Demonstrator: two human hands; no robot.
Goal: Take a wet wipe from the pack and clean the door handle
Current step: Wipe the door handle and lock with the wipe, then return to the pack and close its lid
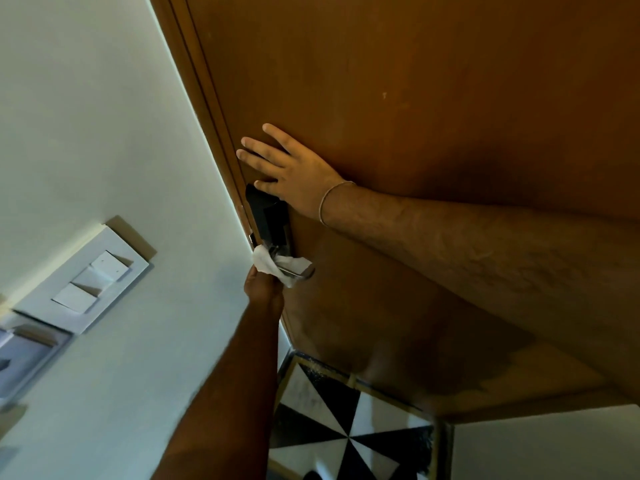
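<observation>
A white wet wipe is wrapped over the silver door handle, which juts from the lower end of a black lock plate on the brown wooden door. My left hand reaches up from below and grips the wipe against the handle. My right hand, with a thin bangle at the wrist, lies flat on the door just above the lock plate, fingers spread and holding nothing. The wipe pack is not in view.
The door frame's edge runs along the pale wall to the left. A white switch panel is mounted on that wall. Black and white patterned floor tiles show below the door.
</observation>
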